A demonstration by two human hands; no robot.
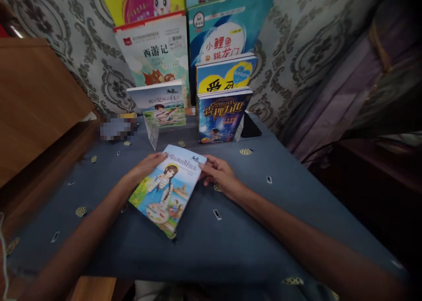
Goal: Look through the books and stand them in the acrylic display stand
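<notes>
A paperback book (165,191) with a drawn braided girl in a yellow hat on its cover is held between my two hands, tilted over the cloth. My left hand (147,167) grips its upper left edge, the thumb near the title. At the upper right corner, my right hand (219,173) pinches the book with the thumb on the cover and the other fingers mostly behind. Just beyond stands a clear book stand (152,134). Its front left slot holds a pale-covered book (163,105), and its front right slot a dark blue book (220,116).
Behind these rise a yellow-and-blue book (226,74), a white-and-green book (153,50) and a teal book (227,28). A dark flat object (251,125) lies right of the stand. A blurred-out item (117,127) sits left, near a wooden panel (39,103). Patterned blue cloth (263,204) covers the table.
</notes>
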